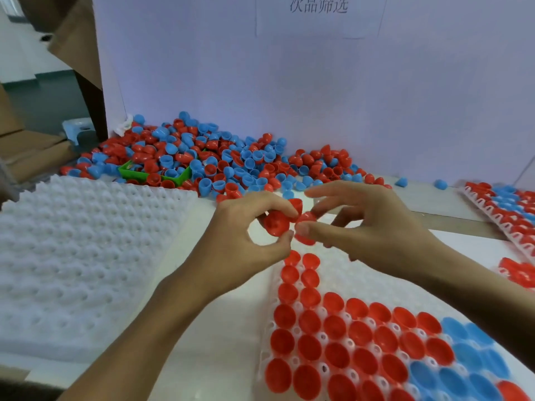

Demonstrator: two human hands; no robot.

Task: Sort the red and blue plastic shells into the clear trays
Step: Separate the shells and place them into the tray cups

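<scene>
Above the part-filled tray (333, 273), our left hand (246, 241) pinches one red shell (276, 224) and our right hand (367, 227) pinches another (305, 217).

Both forearms are bare, the left hand (246, 227) and right hand (367, 224) without gloves, rings or watch.

White worktable (220, 337), and it's crowded. At the back, a loose heap of red and blue shells (202, 160) sprawls against the white backboard (318, 96), half burying a green tray (153, 173). Two stray blue shells (440, 184) sit apart to the right. Left, a stack of empty clear trays (84, 256). Front right, a partly filled clear tray (362, 342); another filled tray (506, 209) lies at the far right edge.
</scene>
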